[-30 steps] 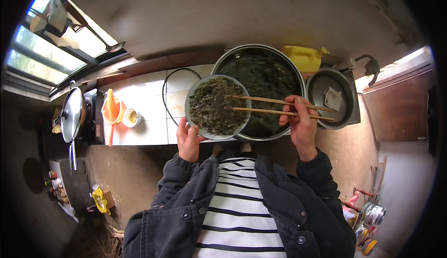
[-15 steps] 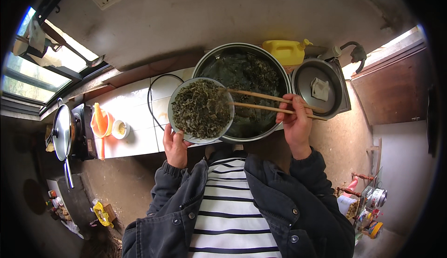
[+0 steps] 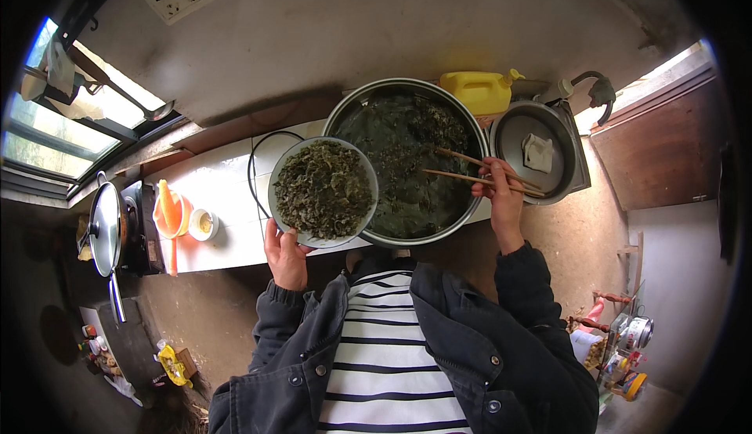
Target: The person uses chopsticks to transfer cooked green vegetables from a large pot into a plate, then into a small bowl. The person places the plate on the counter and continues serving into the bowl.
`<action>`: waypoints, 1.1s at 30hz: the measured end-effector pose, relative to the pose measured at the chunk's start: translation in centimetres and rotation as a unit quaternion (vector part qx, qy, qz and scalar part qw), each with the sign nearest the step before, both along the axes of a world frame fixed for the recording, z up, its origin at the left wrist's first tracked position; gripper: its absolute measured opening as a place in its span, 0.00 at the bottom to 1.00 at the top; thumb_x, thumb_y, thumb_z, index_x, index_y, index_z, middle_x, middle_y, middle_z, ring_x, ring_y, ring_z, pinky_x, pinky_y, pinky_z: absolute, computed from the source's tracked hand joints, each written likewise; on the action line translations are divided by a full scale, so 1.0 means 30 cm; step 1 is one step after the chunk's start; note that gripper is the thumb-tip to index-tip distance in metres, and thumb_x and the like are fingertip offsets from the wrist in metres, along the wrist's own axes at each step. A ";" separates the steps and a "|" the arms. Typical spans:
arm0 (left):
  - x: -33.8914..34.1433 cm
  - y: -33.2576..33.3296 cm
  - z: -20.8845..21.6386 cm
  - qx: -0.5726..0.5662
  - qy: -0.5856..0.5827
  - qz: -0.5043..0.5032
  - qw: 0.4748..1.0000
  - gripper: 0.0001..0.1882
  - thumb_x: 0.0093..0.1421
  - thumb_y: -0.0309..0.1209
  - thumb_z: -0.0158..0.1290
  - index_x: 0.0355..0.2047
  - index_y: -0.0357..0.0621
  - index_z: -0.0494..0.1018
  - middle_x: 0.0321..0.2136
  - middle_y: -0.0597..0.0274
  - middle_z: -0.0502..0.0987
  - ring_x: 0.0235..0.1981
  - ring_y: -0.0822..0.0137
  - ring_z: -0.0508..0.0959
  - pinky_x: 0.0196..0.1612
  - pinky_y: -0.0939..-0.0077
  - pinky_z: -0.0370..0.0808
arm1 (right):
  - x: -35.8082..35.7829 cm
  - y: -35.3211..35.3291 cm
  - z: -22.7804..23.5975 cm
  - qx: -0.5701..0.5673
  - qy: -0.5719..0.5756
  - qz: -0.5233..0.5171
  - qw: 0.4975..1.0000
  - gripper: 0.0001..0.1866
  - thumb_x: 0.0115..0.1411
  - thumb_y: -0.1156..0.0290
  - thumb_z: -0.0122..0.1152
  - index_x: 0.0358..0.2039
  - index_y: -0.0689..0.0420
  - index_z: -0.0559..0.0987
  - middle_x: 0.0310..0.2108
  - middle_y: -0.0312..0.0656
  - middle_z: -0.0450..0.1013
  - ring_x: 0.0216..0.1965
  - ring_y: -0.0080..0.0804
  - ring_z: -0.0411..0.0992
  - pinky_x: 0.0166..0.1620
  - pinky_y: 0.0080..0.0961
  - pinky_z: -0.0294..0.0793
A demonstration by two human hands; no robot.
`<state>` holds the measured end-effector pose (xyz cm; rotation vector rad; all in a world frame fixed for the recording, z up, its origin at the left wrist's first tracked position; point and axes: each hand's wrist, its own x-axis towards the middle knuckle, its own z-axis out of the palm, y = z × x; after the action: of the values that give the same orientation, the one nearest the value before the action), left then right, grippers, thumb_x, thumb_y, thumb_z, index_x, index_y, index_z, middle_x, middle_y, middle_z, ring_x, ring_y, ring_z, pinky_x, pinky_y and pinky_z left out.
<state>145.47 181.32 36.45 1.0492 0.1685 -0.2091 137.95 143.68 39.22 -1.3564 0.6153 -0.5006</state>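
Observation:
My left hand (image 3: 286, 257) grips the near rim of a pale bowl (image 3: 368, 213), which is heaped with dark green, wilted-looking leaves (image 3: 325, 187). The bowl overlaps the left side of a large round metal pot (image 3: 407, 241). Dark liquid (image 3: 407, 199) with loose leaves floating in it fills the pot. Closed around a pair of long wooden chopsticks (image 3: 464, 177), my right hand (image 3: 501, 191) is at the pot's right rim. The chopstick tips point left over the liquid, apart from the bowl, with no leaves visibly held between them.
Right of the pot sits a grey basin (image 3: 513, 124) with a white cloth (image 3: 537, 153). Behind stands a yellow jug (image 3: 479, 92). On the white-tiled counter (image 3: 235, 242) are an orange container (image 3: 174, 213) and a small white cup (image 3: 204, 226). A lidded pan (image 3: 107, 218) is farther left.
The bowl and my left hand have shifted left and slightly nearer to me. The chopstick tips have left the bowl's leaves and moved right, over the pot.

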 end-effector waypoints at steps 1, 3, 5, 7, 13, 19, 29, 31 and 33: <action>-0.002 -0.001 0.000 -0.003 -0.006 0.004 1.000 0.17 0.63 0.21 0.41 0.53 0.39 0.63 0.41 0.60 0.73 0.32 0.70 0.78 0.30 0.75 0.81 | 0.005 0.001 -0.009 -0.008 0.001 -0.003 1.000 0.18 0.69 0.60 0.54 0.45 0.64 0.78 0.32 0.40 0.74 0.24 0.25 0.76 0.27 0.21 0.80; -0.001 0.001 0.000 0.000 0.002 0.011 1.000 0.17 0.63 0.21 0.41 0.53 0.39 0.63 0.41 0.60 0.73 0.32 0.70 0.78 0.30 0.75 0.81 | 0.013 0.009 -0.028 -0.022 0.009 0.011 1.000 0.19 0.69 0.59 0.53 0.45 0.65 0.77 0.32 0.40 0.75 0.25 0.26 0.76 0.29 0.22 0.80; -0.001 0.006 0.000 -0.001 0.001 0.012 1.000 0.17 0.64 0.21 0.41 0.53 0.39 0.63 0.41 0.60 0.73 0.32 0.70 0.78 0.30 0.75 0.81 | 0.017 0.018 -0.044 -0.032 0.012 0.016 0.999 0.19 0.70 0.59 0.52 0.45 0.65 0.77 0.32 0.41 0.75 0.26 0.26 0.76 0.30 0.23 0.81; -0.004 0.010 -0.001 -0.001 0.000 0.012 1.000 0.17 0.64 0.21 0.42 0.54 0.39 0.63 0.41 0.60 0.74 0.32 0.70 0.78 0.29 0.75 0.81 | 0.014 0.024 -0.056 -0.032 0.005 0.014 0.999 0.19 0.70 0.59 0.52 0.45 0.66 0.77 0.32 0.41 0.75 0.27 0.27 0.77 0.31 0.23 0.82; -0.010 0.012 -0.003 0.004 0.002 0.022 1.000 0.18 0.64 0.22 0.42 0.55 0.39 0.62 0.41 0.60 0.74 0.31 0.69 0.78 0.29 0.75 0.81 | 0.004 0.025 -0.065 -0.043 0.001 0.007 0.999 0.19 0.70 0.60 0.52 0.43 0.67 0.77 0.31 0.43 0.75 0.27 0.28 0.77 0.31 0.24 0.82; -0.009 0.016 0.001 0.004 -0.001 0.021 1.000 0.18 0.64 0.22 0.42 0.55 0.39 0.62 0.41 0.59 0.74 0.33 0.69 0.79 0.30 0.73 0.82 | -0.015 0.037 -0.053 -0.070 0.007 -0.003 0.997 0.18 0.71 0.62 0.51 0.41 0.68 0.77 0.30 0.45 0.76 0.27 0.29 0.77 0.31 0.25 0.82; -0.010 0.018 0.006 0.006 0.000 0.022 1.000 0.18 0.64 0.22 0.42 0.54 0.39 0.63 0.42 0.59 0.74 0.35 0.67 0.80 0.31 0.70 0.84 | -0.037 0.044 -0.059 -0.066 -0.021 -0.036 0.997 0.17 0.71 0.63 0.50 0.40 0.68 0.76 0.29 0.45 0.76 0.26 0.29 0.78 0.31 0.24 0.82; -0.009 0.025 0.001 0.004 -0.005 0.012 1.000 0.18 0.64 0.22 0.42 0.54 0.39 0.63 0.42 0.59 0.74 0.34 0.67 0.79 0.31 0.71 0.83 | -0.043 0.029 -0.049 -0.033 -0.029 -0.058 0.997 0.17 0.71 0.63 0.51 0.39 0.68 0.76 0.29 0.44 0.75 0.26 0.29 0.77 0.31 0.24 0.82; -0.008 0.029 -0.006 0.005 -0.005 0.014 1.000 0.17 0.64 0.22 0.42 0.54 0.39 0.63 0.42 0.60 0.74 0.34 0.68 0.79 0.31 0.71 0.83 | -0.045 0.015 -0.036 -0.013 -0.033 -0.076 0.996 0.17 0.70 0.63 0.51 0.39 0.68 0.76 0.29 0.44 0.75 0.26 0.29 0.77 0.31 0.25 0.82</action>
<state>145.22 182.19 36.28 1.0563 0.1747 -0.1778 136.60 144.12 38.15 -1.3188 0.6625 -0.6756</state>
